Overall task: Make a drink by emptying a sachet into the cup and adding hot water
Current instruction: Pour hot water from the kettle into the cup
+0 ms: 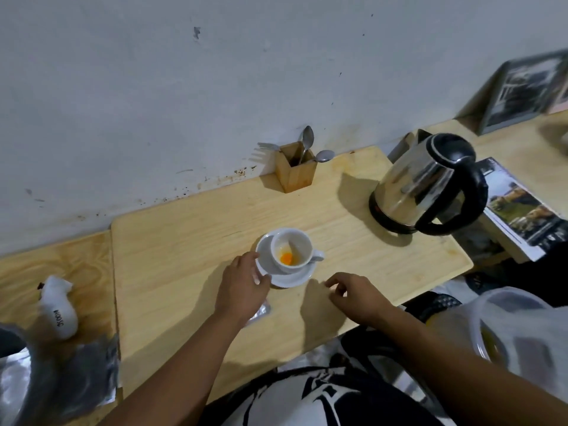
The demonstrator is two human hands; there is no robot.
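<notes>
A white cup (292, 245) stands on a white saucer (290, 279) near the middle of the wooden table (184, 241). Orange powder (286, 258) lies at the cup's bottom. My left hand (242, 287) rests at the saucer's left edge, fingers touching its rim. Under that wrist a silvery sachet (260, 313) lies flat on the table, mostly hidden. My right hand (356, 295) hovers just right of the saucer, fingers loosely curled and holding nothing. A steel kettle (421, 182) with a black handle stands at the back right.
A wooden holder (295, 172) with spoons and a fork stands against the wall behind the cup. Magazines (519, 210) lie right of the kettle. A white pouch (58, 305) and plastic bags (61, 388) sit at the left; a translucent container (519, 333) is at the right.
</notes>
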